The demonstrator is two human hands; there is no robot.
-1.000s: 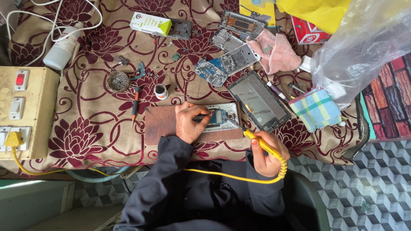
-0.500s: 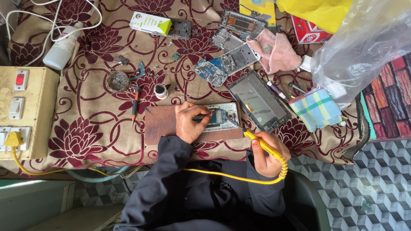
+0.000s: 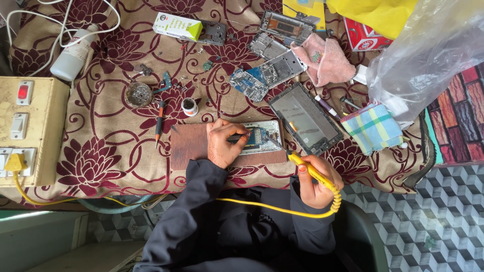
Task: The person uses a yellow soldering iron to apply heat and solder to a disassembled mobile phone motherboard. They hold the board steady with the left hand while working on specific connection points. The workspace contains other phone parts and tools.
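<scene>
From above, I saw my left hand [image 3: 222, 143] curled over a dark slim tool [image 3: 237, 136], fingers pinched around it, its tip resting on an opened phone body [image 3: 259, 137] that lay on a brown mat [image 3: 191, 143] near the table's front edge. My right hand [image 3: 315, 184] was closed in a fist-like grip on a yellow soldering iron [image 3: 312, 171], its tip touching the phone body's right end; a yellow cord [image 3: 272, 209] looped from it across my dark sleeves.

Just right of the phone body lay a detached screen frame [image 3: 305, 118], tilted, close to the iron's path. Behind it sat circuit boards [image 3: 249, 83], another gutted phone shell [image 3: 287, 25], a pink cloth [image 3: 325, 60] and a checked cloth [image 3: 373, 126]. A large clear plastic bag [image 3: 428, 55] bulged over the right corner (hiding whatever was under it). To the left of the mat I saw an orange-handled screwdriver [image 3: 159, 121], a small white pot [image 3: 189, 106], a round metal tin [image 3: 138, 94], a white bottle [image 3: 73, 55] with white cables [image 3: 65, 20], and a green-and-white box [image 3: 176, 26].

A cream switch box [image 3: 30, 131] stood at the left edge. The table wore a beige cloth with maroon flowers [image 3: 101, 151]; below was a grey cube-patterned tile floor [image 3: 433, 211].
</scene>
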